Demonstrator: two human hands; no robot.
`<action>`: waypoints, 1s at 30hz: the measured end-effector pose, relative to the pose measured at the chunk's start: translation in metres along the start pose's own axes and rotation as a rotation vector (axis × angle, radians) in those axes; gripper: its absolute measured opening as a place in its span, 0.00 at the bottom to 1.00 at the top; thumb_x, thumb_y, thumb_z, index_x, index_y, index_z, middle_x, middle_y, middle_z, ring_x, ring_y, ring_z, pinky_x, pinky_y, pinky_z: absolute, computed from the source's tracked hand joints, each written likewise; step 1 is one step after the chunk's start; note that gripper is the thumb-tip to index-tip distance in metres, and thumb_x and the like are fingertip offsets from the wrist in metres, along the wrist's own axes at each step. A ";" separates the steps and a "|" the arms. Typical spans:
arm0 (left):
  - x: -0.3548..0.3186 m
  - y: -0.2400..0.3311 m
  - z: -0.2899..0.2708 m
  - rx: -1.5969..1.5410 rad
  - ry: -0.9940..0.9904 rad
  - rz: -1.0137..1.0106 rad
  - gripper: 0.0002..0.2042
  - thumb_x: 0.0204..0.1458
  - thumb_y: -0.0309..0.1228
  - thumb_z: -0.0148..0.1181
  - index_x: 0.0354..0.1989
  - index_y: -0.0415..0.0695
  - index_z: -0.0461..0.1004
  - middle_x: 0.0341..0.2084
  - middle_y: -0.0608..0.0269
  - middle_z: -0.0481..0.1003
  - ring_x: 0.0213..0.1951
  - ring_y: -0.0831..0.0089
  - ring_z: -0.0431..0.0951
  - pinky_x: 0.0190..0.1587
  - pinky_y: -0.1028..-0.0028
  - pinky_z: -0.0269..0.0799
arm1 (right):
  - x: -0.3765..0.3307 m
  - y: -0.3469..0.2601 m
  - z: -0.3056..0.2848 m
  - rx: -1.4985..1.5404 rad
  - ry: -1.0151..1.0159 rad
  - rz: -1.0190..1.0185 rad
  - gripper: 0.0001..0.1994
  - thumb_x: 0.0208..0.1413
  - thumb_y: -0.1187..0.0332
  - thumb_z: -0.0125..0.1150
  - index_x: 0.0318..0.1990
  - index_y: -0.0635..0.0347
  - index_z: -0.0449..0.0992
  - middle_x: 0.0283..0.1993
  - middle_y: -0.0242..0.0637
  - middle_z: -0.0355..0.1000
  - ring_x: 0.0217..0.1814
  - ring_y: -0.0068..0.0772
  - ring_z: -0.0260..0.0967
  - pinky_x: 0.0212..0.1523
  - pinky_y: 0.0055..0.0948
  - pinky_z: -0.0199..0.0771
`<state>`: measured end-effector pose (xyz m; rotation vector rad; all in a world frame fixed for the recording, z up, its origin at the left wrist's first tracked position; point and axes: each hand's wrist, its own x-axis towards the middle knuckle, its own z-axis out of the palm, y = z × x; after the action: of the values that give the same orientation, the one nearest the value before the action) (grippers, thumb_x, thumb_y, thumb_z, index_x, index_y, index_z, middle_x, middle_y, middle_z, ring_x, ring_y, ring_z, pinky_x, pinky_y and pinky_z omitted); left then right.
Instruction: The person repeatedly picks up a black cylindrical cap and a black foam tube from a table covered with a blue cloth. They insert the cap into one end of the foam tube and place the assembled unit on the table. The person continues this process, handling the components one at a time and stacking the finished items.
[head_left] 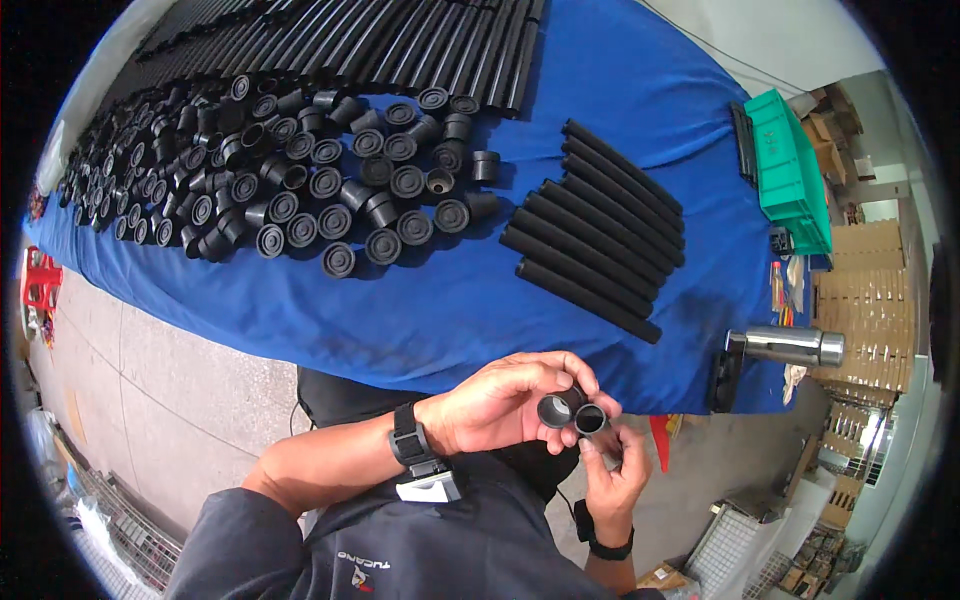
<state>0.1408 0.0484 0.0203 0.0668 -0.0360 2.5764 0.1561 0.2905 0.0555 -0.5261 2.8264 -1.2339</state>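
My left hand (505, 403) is closed around a black plastic end cap (556, 409), its hollow mouth turned up toward me. Right beside it, the fingers of my right hand (615, 470) pinch a black tube (592, 421) by its open end; the rest of the tube is mostly hidden. The two pieces are side by side in front of the table edge, and I cannot tell whether they touch. A large heap of black end caps (325, 182) lies on the blue cloth at the left. Several black tubes (600, 235) lie in a slanted row nearer my hands.
A blue cloth (440, 300) covers the table. Long rows of black tubes (430, 45) fill its far side. At the right are a green crate (790, 170), a steel flask (790, 346) and some pens (778, 288). Stacked cardboard (860, 300) stands beyond, and wire baskets (735, 545) sit below.
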 end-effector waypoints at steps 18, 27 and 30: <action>-0.009 0.012 0.003 0.270 0.352 0.036 0.04 0.59 0.25 0.53 0.40 0.40 0.71 0.24 0.60 0.74 0.21 0.74 0.71 0.20 0.77 0.63 | 0.029 -0.016 -0.024 1.240 0.172 0.228 0.16 0.62 0.63 0.65 0.54 0.58 0.73 0.52 0.42 0.74 0.55 0.43 0.70 0.57 0.46 0.72; -0.002 0.007 0.014 0.360 0.105 -0.054 0.24 0.66 0.27 0.52 0.71 0.44 0.63 0.33 0.58 0.80 0.25 0.75 0.75 0.24 0.78 0.68 | 0.021 0.018 0.005 1.950 0.016 0.664 0.16 0.68 0.62 0.58 0.58 0.59 0.75 0.60 0.42 0.75 0.61 0.43 0.73 0.60 0.46 0.76; 0.000 0.004 0.022 0.393 0.084 -0.052 0.22 0.67 0.27 0.52 0.69 0.42 0.67 0.34 0.58 0.80 0.25 0.75 0.75 0.25 0.77 0.69 | 0.023 0.012 0.016 2.055 -0.085 0.678 0.18 0.68 0.59 0.57 0.57 0.61 0.75 0.59 0.40 0.76 0.63 0.43 0.72 0.66 0.48 0.70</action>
<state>0.1396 0.0441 0.0417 0.1042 0.4972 2.4951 0.1331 0.2796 0.0382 0.4356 0.3731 -2.4994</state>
